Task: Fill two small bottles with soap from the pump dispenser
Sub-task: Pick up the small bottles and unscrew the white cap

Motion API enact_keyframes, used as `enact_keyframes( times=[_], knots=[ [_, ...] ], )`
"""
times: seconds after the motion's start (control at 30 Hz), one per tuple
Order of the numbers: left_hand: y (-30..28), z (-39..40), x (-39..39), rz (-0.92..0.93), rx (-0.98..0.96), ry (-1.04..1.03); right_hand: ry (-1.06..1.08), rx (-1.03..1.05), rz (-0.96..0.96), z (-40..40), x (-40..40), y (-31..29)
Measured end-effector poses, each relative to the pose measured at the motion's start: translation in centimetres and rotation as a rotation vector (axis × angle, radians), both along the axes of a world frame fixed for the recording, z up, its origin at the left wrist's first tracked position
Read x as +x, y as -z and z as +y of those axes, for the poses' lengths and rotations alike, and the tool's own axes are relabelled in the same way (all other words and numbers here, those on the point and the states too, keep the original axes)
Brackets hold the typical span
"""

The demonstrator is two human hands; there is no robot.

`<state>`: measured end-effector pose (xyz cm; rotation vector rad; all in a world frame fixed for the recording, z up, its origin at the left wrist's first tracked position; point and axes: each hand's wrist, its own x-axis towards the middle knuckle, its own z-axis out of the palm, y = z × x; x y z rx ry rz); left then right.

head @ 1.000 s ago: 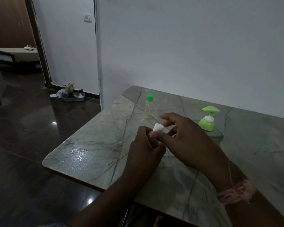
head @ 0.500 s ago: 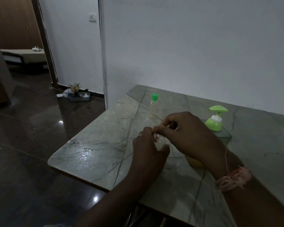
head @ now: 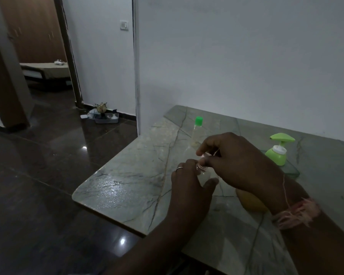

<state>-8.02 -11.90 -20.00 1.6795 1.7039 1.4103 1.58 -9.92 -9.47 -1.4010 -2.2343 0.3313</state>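
Note:
My left hand (head: 189, 185) grips a small clear bottle (head: 205, 174) just above the marble table (head: 127, 185). My right hand (head: 238, 161) is curled over the bottle's top, and its fingertips pinch a pale cap (head: 204, 155) right above the threaded neck; the cap is mostly hidden. A second small bottle with a green cap (head: 197, 132) stands upright behind my hands. To the right stands the pump dispenser (head: 278, 153), with a green pump head and a clear body. Its yellow soap shows under my right wrist.
The table's rounded front-left corner (head: 77, 195) borders a dark glossy floor. A white wall runs close behind the table. Far left, a doorway opens to another room, with a small tray of items (head: 105, 116) on the floor.
The white cap, plainly visible between my fingers a second ago, is now mostly covered by my right fingertips at the bottle's neck. The camera view has shifted slightly; both hands stay together.

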Motion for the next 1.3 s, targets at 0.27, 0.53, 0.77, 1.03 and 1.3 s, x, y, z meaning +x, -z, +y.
enact_keyframes(
  times=[0.27,0.53,0.77,1.03,1.3],
  knots=[
    [-0.2,0.1,-0.4,-0.209,-0.048,0.004,-0.222,-0.069,0.01,0.5,-0.6,-0.4],
    [-0.8,-0.3,-0.7,-0.361,0.034,-0.103,0.064,-0.033,0.438,2.7,-1.7,1.5],
    [-1.4,-0.1,-1.4,-0.504,0.095,-0.309,0.15,-0.224,0.475,5.9,-4.4,6.4],
    [-1.4,-0.1,-1.6,-0.517,0.015,-0.351,0.102,-0.055,0.293,5.5,-5.7,8.0],
    [-1.1,-0.5,-1.1,-0.422,0.084,-0.174,0.142,0.16,0.426,3.0,-2.1,2.1]
  ],
)
